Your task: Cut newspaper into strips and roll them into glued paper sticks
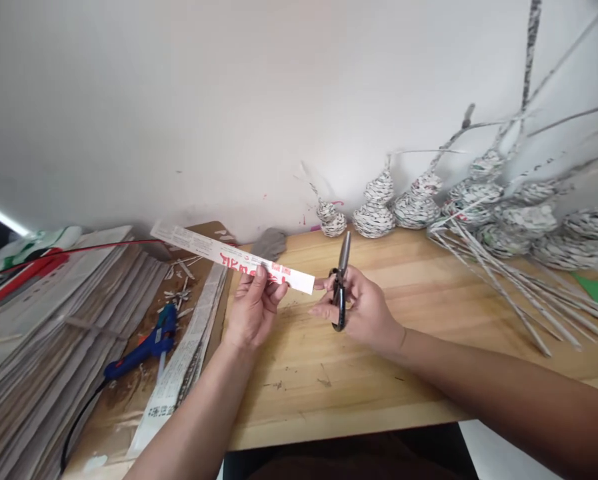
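Note:
My left hand point(253, 303) pinches a long newspaper strip point(203, 245) between thumb and fingers. The strip has red printing near its right end and stretches up to the left. Just right of that end, my right hand point(366, 303) holds black-handled scissors point(343, 267), with the handles around the fingers and the blades pointing up. The blades look closed and are apart from the paper. Both hands are above the wooden table point(299, 380).
A blue glue gun point(146, 347) lies on the left beside newspaper strips point(191, 353) and a tall paper stack point(69, 333). Woven paper gourds point(379, 203) line the wall at back right. Thin rolled paper sticks point(509, 287) lie before them. A grey cloth point(271, 243) sits at the back.

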`<state>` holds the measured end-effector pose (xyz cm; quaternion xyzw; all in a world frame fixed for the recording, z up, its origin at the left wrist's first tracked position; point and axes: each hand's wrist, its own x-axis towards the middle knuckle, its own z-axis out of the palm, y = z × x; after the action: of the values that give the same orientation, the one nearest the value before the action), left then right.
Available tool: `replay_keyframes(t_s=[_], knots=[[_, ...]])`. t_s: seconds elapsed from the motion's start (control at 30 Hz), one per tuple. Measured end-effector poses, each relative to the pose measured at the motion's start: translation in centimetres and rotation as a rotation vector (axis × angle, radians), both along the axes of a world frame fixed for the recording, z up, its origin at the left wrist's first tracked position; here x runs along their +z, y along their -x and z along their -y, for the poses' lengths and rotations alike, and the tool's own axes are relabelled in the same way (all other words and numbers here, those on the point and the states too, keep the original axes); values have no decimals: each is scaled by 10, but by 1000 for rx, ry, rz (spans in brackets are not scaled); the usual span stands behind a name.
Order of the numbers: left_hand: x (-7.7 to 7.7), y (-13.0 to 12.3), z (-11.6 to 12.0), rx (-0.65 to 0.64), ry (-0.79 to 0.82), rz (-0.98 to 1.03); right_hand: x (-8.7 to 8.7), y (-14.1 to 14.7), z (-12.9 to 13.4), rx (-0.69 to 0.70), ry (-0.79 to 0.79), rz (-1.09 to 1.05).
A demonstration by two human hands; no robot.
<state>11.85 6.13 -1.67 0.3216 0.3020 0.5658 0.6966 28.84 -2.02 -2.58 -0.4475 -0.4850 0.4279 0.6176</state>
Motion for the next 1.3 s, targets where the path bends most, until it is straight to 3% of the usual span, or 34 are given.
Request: replay_keyframes(t_s=[0.2,0.4,0.67,1.0,1.3], knots=[[-4,-7,11,-83,-27,2,-6,-1,-3,-103,23,86],[-3,-1,1,23,24,40,1,4,-4,9,115,-197],[2,5,-5,-29,12,13,8,0,-2,118,223,-285],[-6,7,-9,55,-82,-107,5,-3,-3,224,437,-471],[-6,7,-6,164,-171,-310,3,0,-4,141,441,-365]])
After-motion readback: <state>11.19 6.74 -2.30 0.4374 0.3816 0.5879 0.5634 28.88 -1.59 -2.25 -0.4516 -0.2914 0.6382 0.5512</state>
